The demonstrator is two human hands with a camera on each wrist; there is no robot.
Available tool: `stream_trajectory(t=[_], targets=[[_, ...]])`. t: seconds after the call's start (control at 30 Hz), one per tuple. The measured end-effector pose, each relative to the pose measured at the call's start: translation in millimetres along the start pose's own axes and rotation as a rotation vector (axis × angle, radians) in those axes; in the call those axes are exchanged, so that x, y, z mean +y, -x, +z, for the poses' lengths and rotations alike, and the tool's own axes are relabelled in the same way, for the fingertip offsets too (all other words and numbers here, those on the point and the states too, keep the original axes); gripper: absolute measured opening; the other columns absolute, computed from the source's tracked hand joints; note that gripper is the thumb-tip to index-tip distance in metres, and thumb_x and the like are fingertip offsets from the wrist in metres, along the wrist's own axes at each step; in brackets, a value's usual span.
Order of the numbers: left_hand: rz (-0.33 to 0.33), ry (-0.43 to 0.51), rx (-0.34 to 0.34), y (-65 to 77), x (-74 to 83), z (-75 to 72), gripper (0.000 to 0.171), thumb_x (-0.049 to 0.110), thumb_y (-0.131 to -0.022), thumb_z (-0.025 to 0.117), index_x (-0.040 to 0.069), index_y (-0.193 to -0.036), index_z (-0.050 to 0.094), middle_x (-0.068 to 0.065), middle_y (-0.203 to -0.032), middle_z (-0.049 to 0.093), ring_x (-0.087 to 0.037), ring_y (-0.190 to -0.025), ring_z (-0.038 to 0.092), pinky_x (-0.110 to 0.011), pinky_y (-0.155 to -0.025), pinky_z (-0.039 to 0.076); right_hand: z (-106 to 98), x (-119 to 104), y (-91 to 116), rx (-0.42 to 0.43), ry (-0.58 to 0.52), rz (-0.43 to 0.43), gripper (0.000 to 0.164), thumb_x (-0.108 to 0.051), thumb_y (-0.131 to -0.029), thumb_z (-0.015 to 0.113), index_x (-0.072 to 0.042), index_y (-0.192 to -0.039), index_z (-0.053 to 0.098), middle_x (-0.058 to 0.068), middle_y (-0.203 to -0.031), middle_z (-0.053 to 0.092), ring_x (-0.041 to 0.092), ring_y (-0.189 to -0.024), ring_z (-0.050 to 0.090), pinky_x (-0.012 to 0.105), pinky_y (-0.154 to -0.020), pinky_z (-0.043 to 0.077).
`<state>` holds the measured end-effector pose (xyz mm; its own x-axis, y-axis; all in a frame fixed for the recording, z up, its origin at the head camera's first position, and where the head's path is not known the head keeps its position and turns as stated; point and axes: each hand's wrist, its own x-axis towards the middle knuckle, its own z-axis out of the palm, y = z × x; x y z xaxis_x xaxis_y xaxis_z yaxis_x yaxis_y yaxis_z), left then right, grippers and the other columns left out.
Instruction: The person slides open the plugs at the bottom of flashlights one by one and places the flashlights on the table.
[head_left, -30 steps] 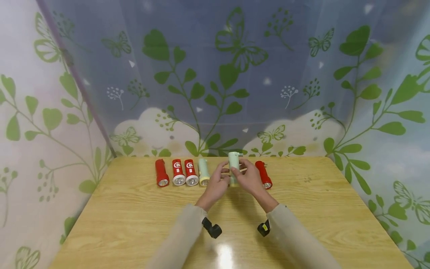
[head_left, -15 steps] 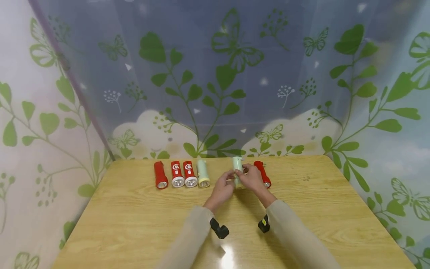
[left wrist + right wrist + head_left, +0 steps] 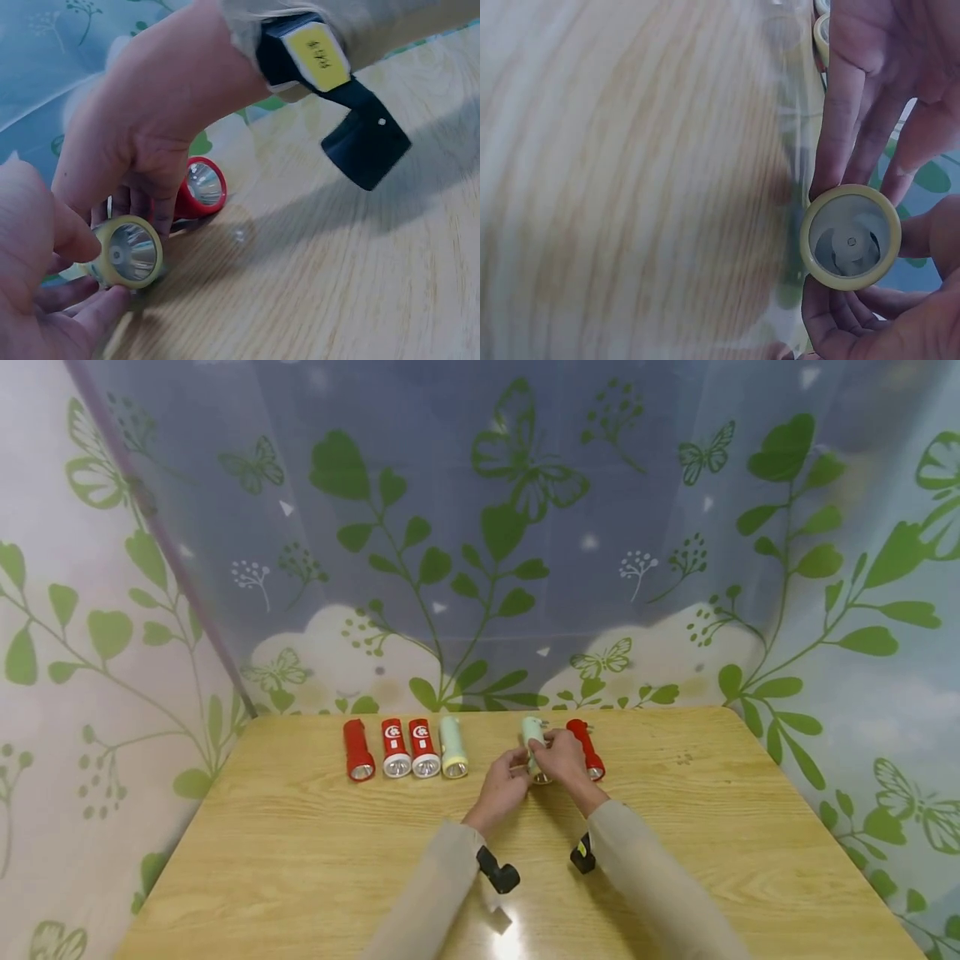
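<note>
The pale-green, cylindrical, plastic-looking flashlight point(image 3: 534, 727) has shifted to my right and come lower over the past second. From my remote seat I now see its bright reflector past the fingers in the head view, where a second ago it pointed down out of sight. I take that as a change from carrying to settling it level with the others; whether its body already rests on the wood I cannot tell.

My right hand point(image 3: 561, 758) grasps it, thumb on top and fingers curled around the barrel. My left hand point(image 3: 504, 785) only steadies: the right wrist view shows its fingers fairly straight, tips touching the side of the cream-yellow rim point(image 3: 808, 232).

Just beside the right hand lies a plain red flashlight point(image 3: 588, 747), apart from the green one. Across a gap on the left is a second pale-green flashlight with a yellow rim point(image 3: 452, 737); beyond it come a red flashlight with a white rim and printed emblem point(image 3: 422, 739), its twin point(image 3: 392, 739) and, outermost, another plain red flashlight point(image 3: 357, 743). These five have kept their places, lenses facing me, along the far part of the light wood-grain table point(image 3: 300, 860). Behind hangs a blue-grey cloth printed with green leaves point(image 3: 600, 593).
</note>
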<state>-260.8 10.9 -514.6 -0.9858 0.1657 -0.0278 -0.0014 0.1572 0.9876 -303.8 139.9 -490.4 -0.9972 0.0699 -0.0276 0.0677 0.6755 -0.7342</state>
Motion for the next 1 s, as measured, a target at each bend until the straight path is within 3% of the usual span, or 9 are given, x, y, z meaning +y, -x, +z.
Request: stream_trajectory(t=[0.23, 0.53, 0.73, 0.87, 1.0], targets=[[0.024, -0.046, -0.018, 2.2, -0.5, 4.7, 0.055, -0.004, -0.09, 0.051, -0.002, -0.146, 0.048, -0.024, -0.143, 0.057, -0.037, -0.131, 0.059, -0.043, -0.103, 0.055, 0.5, 2.6, -2.1, -0.007, 0.035, 0.028, 0.045, -0.03, -0.099, 0.062, 0.004, -0.128, 0.065, 0.024, -0.113, 0.072, 0.028, -0.086, 0.067, 0.032, -0.066, 0.051], [-0.005, -0.072, -0.023, 2.6, 1.2, 7.4, 0.055, -0.003, -0.093, 0.049, -0.001, -0.148, 0.047, -0.022, -0.144, 0.058, -0.033, -0.131, 0.06, -0.038, -0.101, 0.056, -0.6, 0.9, -2.8, 0.0, 0.055, 0.028, 0.043, -0.03, -0.099, 0.061, 0.005, -0.123, 0.067, 0.026, -0.113, 0.072, 0.025, -0.079, 0.062, 0.029, -0.062, 0.047], [0.01, -0.125, -0.032, 2.4, 1.2, 7.0, 0.055, 0.0, -0.093, 0.049, 0.0, -0.149, 0.048, -0.019, -0.147, 0.057, -0.031, -0.13, 0.061, -0.038, -0.101, 0.055, -3.3, -2.2, -3.3, 0.004, 0.094, 0.023, 0.035, -0.029, -0.098, 0.06, 0.004, -0.103, 0.071, 0.019, -0.092, 0.071, 0.022, -0.069, 0.055, 0.027, -0.055, 0.042], [0.019, -0.162, -0.042, 3.2, 1.4, 6.1, 0.056, 0.0, -0.093, 0.048, 0.002, -0.149, 0.048, -0.017, -0.149, 0.056, -0.031, -0.131, 0.06, -0.041, -0.105, 0.053, -4.6, -4.5, -5.0, -0.01, 0.132, 0.012, 0.029, -0.025, -0.096, 0.058, 0.001, -0.087, 0.064, 0.01, -0.07, 0.058, 0.02, -0.058, 0.048, 0.027, -0.049, 0.038], [0.034, -0.176, -0.044, 4.4, 0.3, 6.1, 0.056, -0.001, -0.092, 0.046, 0.001, -0.148, 0.049, -0.016, -0.15, 0.055, -0.032, -0.133, 0.058, -0.043, -0.109, 0.051, -5.1, -6.8, -6.4, -0.017, 0.179, 0.002, 0.024, -0.021, -0.094, 0.057, -0.001, -0.081, 0.059, 0.006, -0.064, 0.05, 0.018, -0.055, 0.045, 0.028, -0.046, 0.036]])
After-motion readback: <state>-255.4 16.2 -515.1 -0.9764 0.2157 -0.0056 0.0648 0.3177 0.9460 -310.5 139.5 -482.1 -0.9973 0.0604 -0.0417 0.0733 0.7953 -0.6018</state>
